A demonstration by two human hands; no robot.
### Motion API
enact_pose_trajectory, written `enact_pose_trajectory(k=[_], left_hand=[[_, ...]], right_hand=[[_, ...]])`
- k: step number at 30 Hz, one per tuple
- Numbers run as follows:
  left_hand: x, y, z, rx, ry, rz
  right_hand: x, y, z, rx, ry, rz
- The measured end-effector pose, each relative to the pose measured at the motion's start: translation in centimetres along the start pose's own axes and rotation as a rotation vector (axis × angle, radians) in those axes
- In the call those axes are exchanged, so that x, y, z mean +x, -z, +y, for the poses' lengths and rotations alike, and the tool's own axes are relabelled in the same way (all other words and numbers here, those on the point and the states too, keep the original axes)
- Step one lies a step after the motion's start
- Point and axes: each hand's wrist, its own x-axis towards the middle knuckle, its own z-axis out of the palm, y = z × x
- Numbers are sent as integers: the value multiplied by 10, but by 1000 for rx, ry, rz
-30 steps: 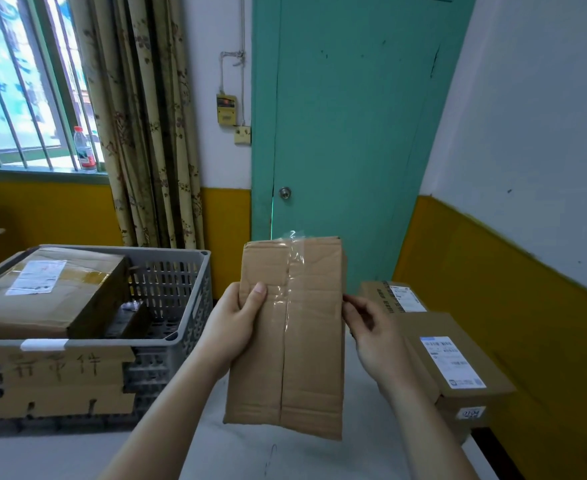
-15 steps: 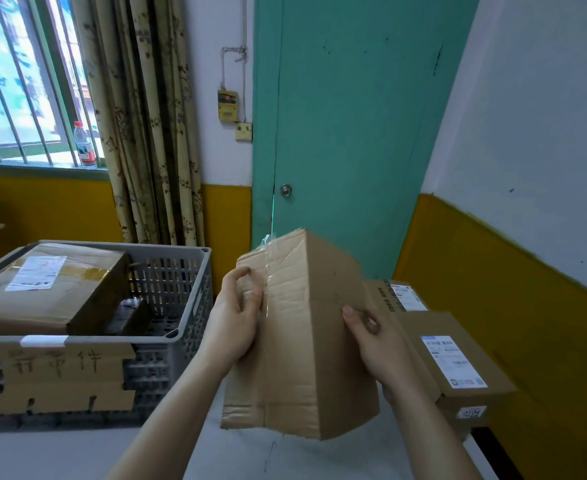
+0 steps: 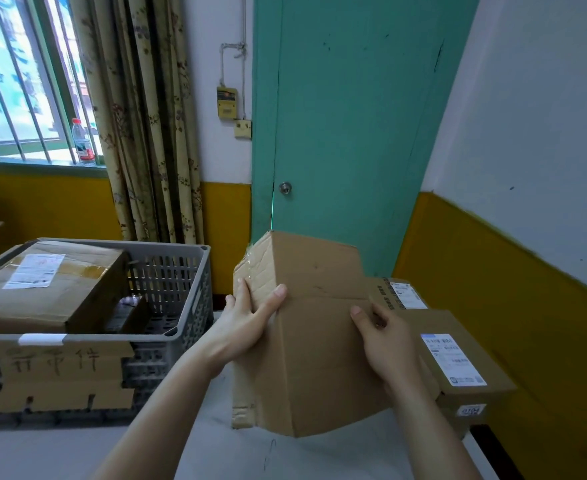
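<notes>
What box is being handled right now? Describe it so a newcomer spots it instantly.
Start at the teal door; right below it, over the white table, a plain brown cardboard box is held between the left hand and right hand. Unlike the labelled boxes to its right, its visible faces bear no white label.

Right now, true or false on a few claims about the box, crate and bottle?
1. The left hand and right hand both hold the box. True.
2. The crate is empty. False: a labelled big parcel lies in it.
3. A bottle stands on the window sill. True.
4. The flat parcel beside the right hand has no label. False: a white label is on its top.
</notes>
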Motion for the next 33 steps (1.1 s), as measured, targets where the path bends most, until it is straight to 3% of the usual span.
enact_pose_trajectory(k=[6, 12, 16, 19, 22, 28, 33], left_hand=[[11, -1, -12, -85, -31, 58], [26, -1, -28, -134, -100, 275], [30, 7, -32, -226, -47, 257], [32, 9, -35, -320, -12, 246], [32, 10, -35, -374, 18, 257], [34, 0, -36, -97, -70, 452], [34, -9, -34, 37, -85, 329]], right_hand=[[-2, -6, -2, -10, 52, -7], [0, -5, -7, 84, 96, -104], [1, -1, -11, 60, 135, -126], [0, 0, -11, 37, 69, -110], [0, 3, -11, 22, -90, -202], [-8, 4, -20, -94, -151, -273], [-9, 2, -15, -121, -58, -204]])
